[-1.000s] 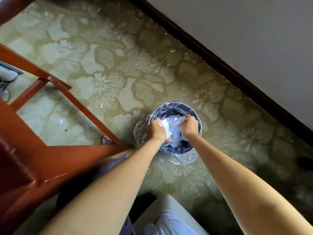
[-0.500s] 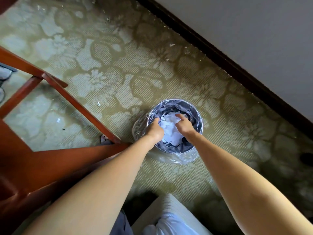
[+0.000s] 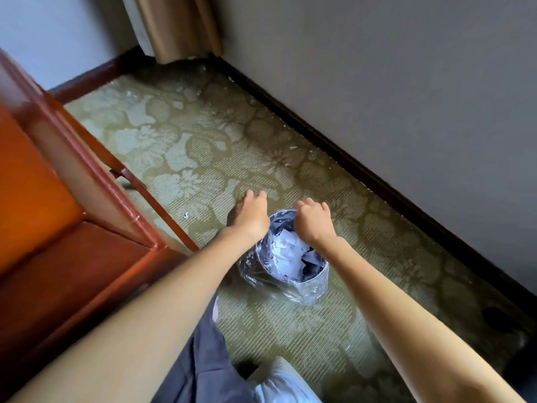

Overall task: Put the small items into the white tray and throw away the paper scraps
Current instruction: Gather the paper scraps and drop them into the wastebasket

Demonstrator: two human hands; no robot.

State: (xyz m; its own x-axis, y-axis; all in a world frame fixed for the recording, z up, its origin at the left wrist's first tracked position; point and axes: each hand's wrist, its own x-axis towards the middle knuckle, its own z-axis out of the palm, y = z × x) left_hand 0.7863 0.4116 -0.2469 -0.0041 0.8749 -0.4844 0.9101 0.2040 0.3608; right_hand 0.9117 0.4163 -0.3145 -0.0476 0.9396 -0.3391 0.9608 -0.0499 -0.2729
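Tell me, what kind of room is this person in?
Probably a hotel or guest room corner: floral patterned carpet, a small lined waste bin holding paper scraps, a curtain at the wall, and red-brown wooden furniture.

Dim, soft daylight; motion blur at left, wide-angle bending at edges.

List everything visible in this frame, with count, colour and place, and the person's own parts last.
Waste bin: one, dark, clear plastic liner, on the carpet at centre.
Paper scraps: a heap, white, inside the bin.
Stray scrap: one, white, on the carpet left of the bin.
Wooden furniture: one, reddish-brown, left side.
Carpet: one, olive floral, the floor.
Baseboard: dark, along the wall.
Curtain: one, tan, far corner.
Left hand: empty, above the bin's left rim.
Right hand: empty, above the bin's far rim.
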